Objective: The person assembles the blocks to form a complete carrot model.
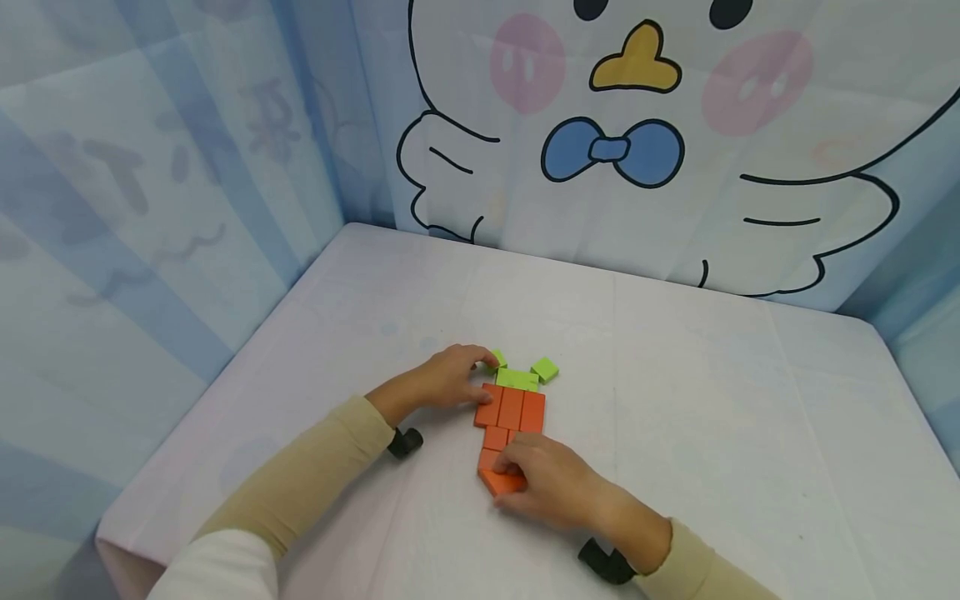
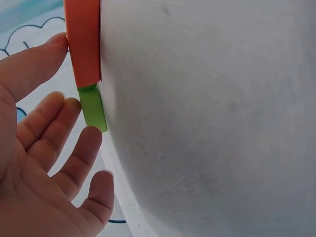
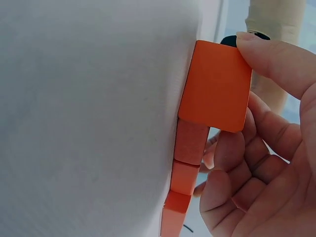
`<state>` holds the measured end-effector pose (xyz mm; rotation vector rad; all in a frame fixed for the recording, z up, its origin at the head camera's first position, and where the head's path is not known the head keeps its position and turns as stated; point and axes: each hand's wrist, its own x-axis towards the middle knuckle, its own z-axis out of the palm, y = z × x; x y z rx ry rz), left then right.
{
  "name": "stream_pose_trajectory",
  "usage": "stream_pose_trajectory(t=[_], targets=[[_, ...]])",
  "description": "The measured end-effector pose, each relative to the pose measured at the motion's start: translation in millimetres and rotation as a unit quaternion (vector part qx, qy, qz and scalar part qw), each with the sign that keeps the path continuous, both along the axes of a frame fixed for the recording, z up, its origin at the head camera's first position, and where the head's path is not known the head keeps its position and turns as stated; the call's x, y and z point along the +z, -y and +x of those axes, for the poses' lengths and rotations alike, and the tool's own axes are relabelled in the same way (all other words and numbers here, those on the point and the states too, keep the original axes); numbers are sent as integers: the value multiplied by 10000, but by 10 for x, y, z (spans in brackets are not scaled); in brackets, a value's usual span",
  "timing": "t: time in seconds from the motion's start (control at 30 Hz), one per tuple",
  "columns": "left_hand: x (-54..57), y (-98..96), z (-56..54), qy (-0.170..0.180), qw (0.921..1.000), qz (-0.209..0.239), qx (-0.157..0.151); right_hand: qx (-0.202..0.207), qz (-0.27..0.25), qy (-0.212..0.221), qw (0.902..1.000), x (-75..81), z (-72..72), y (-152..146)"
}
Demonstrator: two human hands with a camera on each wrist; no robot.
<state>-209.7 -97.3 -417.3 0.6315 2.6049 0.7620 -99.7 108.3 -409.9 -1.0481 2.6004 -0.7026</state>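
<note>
Orange blocks (image 1: 511, 408) lie side by side and end to end in a tapering shape, with a green rectangular block (image 1: 517, 379) against their far end. Small green blocks (image 1: 545, 369) sit at that block's two corners; fingers partly cover the left one (image 1: 501, 358). My left hand (image 1: 446, 379) reaches along the left side, its fingers extended and touching the green and orange pieces (image 2: 83, 44). At the near tip, my right hand (image 1: 558, 483) pinches an orange wedge-like end block (image 3: 217, 84) between thumb and fingers. That hand hides part of the narrow section.
All the blocks lie on a table with a pale cloth (image 1: 675, 400). Behind stands a curtain (image 1: 615, 225) with a printed cartoon figure, and another curtain (image 1: 150, 208) is on the left. Black wrist devices (image 1: 606, 561) show under both forearms.
</note>
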Motion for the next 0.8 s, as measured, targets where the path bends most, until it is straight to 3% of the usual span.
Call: stream_pose_trajectory(t=[0.63,0.8], targets=[[7,3,0,49,10000,-18,58,-30,35,-70,10000,-2,4,-1],[14,7,2,24,10000,10,6,-207,-32,-40,9998,78,-51,-103]])
